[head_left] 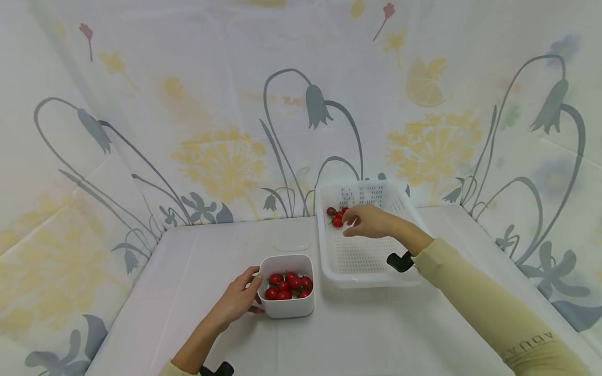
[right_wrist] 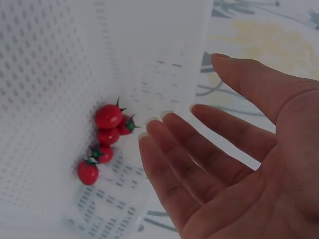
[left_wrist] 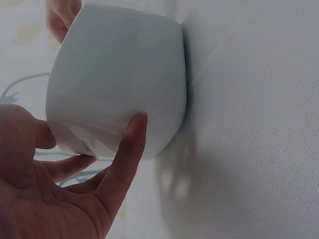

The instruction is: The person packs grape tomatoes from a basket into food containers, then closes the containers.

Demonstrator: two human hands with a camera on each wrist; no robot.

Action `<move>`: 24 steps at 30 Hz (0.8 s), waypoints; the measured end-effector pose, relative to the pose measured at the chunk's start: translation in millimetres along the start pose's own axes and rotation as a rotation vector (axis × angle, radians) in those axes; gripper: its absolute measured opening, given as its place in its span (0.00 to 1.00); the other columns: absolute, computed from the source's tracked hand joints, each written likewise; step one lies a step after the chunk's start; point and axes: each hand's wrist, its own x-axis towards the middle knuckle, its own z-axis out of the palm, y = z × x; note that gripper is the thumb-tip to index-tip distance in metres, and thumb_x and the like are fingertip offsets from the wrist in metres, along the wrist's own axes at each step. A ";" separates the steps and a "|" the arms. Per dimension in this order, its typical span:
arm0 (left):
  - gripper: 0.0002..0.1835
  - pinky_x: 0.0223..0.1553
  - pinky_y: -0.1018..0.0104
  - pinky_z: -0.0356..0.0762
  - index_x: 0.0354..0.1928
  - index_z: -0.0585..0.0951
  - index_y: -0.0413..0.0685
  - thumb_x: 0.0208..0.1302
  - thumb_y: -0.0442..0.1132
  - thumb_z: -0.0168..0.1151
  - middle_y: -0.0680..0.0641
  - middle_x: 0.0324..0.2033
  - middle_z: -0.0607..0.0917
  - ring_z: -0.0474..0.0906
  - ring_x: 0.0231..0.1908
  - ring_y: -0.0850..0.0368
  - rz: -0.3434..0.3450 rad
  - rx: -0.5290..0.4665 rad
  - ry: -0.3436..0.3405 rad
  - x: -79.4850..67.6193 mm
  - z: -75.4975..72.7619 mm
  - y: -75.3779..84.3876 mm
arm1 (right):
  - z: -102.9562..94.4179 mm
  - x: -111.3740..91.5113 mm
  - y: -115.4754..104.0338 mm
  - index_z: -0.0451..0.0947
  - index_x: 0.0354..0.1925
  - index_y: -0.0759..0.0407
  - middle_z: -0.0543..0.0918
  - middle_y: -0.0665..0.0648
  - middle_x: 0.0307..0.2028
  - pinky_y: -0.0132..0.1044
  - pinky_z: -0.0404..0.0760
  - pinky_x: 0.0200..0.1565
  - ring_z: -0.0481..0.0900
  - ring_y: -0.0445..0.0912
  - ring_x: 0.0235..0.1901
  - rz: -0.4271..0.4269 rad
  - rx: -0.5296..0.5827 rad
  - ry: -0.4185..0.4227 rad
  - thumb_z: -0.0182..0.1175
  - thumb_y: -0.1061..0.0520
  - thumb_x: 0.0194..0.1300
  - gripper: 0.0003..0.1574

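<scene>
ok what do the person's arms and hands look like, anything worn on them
The left hand and right hand wear no gloves. The left sleeve and right sleeve are pale yellow; dark letters mark the right one. A black gadget sits at the right wrist, another at the left.

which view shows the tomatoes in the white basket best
The right wrist view: it shows the tomatoes close up in the white basket, green stems visible. The head view shows them small, close by the right hand; the left wrist view shows none.
</scene>
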 end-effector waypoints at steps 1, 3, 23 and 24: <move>0.22 0.33 0.55 0.90 0.72 0.68 0.43 0.81 0.42 0.47 0.36 0.54 0.79 0.81 0.34 0.51 0.001 0.000 -0.001 0.4 -0.2 -0.1 | -0.7 2.4 4.0 0.80 0.55 0.67 0.84 0.64 0.50 0.49 0.84 0.54 0.82 0.56 0.50 0.015 -0.001 0.004 0.67 0.55 0.68 0.22; 0.23 0.33 0.55 0.90 0.72 0.68 0.42 0.81 0.42 0.47 0.36 0.54 0.79 0.81 0.34 0.51 0.001 0.000 -0.003 0.5 -0.7 0.1 | -2.3 7.6 12.3 0.80 0.56 0.69 0.84 0.65 0.51 0.52 0.83 0.55 0.81 0.57 0.52 0.034 -0.006 0.012 0.66 0.55 0.68 0.24; 0.23 0.33 0.53 0.90 0.72 0.67 0.42 0.81 0.41 0.48 0.36 0.56 0.79 0.81 0.34 0.52 0.021 -0.010 -0.011 1.8 -2.4 -1.9 | 12.4 56.7 65.0 0.75 0.62 0.71 0.81 0.70 0.55 0.56 0.80 0.58 0.78 0.63 0.57 0.238 0.187 0.084 0.62 0.55 0.72 0.27; 0.23 0.33 0.53 0.90 0.72 0.67 0.42 0.81 0.41 0.48 0.36 0.56 0.79 0.81 0.34 0.52 0.022 -0.010 -0.011 1.8 -2.3 -1.7 | 14.0 58.0 66.4 0.74 0.62 0.71 0.80 0.70 0.56 0.55 0.80 0.58 0.78 0.63 0.56 0.254 0.206 0.078 0.62 0.55 0.72 0.28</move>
